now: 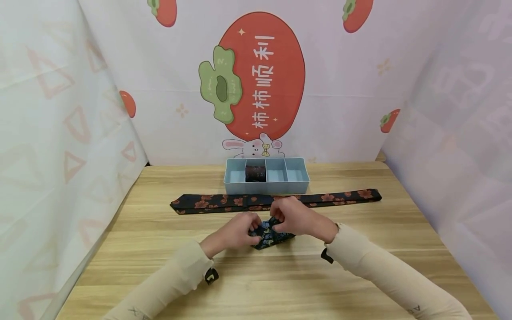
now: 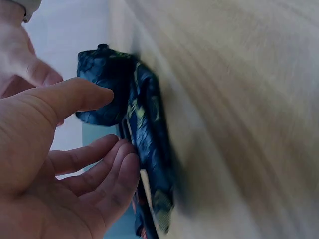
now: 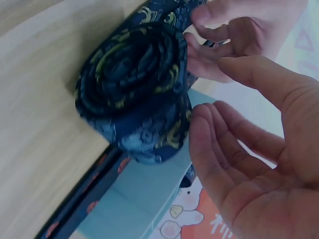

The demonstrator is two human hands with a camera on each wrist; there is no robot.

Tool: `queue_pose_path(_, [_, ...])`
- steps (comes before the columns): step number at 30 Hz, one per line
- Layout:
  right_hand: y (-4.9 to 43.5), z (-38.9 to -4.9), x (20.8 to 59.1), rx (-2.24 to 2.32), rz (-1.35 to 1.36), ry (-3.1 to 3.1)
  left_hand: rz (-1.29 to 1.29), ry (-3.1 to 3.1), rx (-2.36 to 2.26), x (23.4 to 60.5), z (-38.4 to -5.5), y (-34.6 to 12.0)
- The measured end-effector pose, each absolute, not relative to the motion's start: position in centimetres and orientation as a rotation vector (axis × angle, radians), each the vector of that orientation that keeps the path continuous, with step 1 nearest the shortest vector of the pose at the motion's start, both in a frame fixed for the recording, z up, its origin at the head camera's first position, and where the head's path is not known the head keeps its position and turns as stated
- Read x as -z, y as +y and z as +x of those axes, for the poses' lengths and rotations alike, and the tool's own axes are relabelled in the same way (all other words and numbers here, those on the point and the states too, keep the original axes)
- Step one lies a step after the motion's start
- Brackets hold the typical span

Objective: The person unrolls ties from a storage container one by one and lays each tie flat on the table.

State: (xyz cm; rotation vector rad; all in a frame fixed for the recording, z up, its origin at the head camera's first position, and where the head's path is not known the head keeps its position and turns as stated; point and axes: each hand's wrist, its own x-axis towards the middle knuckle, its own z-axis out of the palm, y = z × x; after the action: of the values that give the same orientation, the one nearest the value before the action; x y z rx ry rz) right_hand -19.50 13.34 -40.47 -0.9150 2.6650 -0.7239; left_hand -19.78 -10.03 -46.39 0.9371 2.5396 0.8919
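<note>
A navy necktie with a blue and yellow floral pattern lies partly rolled on the wooden table between both hands. Its coil shows several layers end-on in the right wrist view. A flat part of the necktie extends from the coil in the left wrist view. My left hand has its fingertips right at the flat part, the thumb overlapping the coil. My right hand reaches over the coil from the right, fingertips at its side, with a gap between thumb and fingers.
A black necktie with red flowers lies stretched across the table behind the hands. Beyond it stands a light-blue divided box, a dark rolled necktie in its second compartment from the left. Printed white cloth hangs around the table.
</note>
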Motion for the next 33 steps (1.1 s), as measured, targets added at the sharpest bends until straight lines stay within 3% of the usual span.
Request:
queue_pose_path(11, [12.4,-19.6,42.6,0.659,-1.035,2.734,0.950,2.712,-0.801,48.9,-18.7,-8.6])
queue_pose_path(33, [17.3,-19.7,43.7,0.845,-0.751,2.815,0.930,2.660,-0.751,48.8,-19.3,-9.0])
